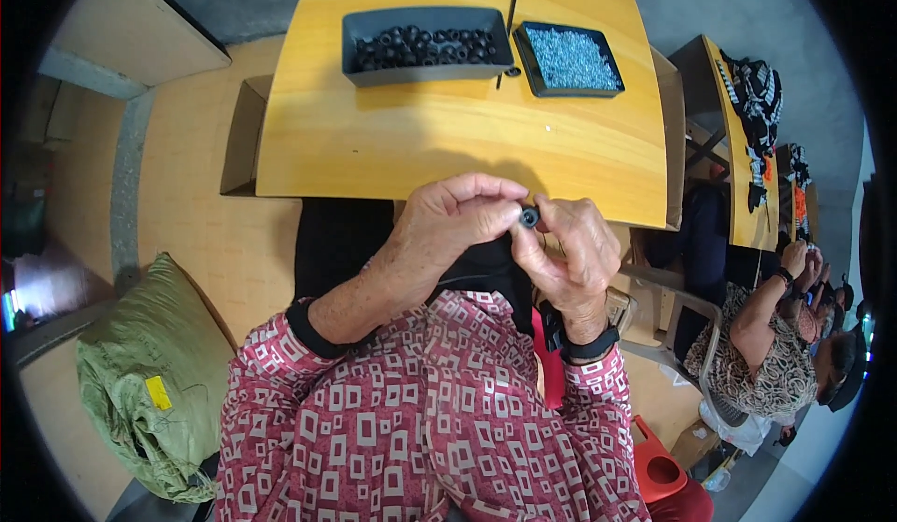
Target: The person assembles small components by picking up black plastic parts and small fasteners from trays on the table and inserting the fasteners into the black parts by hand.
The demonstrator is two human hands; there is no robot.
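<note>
A small black round part with a hole in its end point(530, 216) sits between my two hands, just off the table's near edge. My right hand point(572, 249) pinches it between thumb and fingers. The fingertips of my left hand point(467, 212) are pressed together against its left side; whether they hold a smaller piece cannot be made out. Beyond my hands, a grey rectangular bin point(411, 75) holds many similar black parts point(425, 47). To its right, a black tray point(575, 93) is filled with small shiny silvery pieces point(572, 57).
The yellow wooden table point(448, 139) spans the area ahead. A thin black rod point(515, 3) lies between bin and tray. A stuffed green sack point(154, 382) stands on the floor at left. At right, another person point(761, 354) sits at a second table point(743, 185).
</note>
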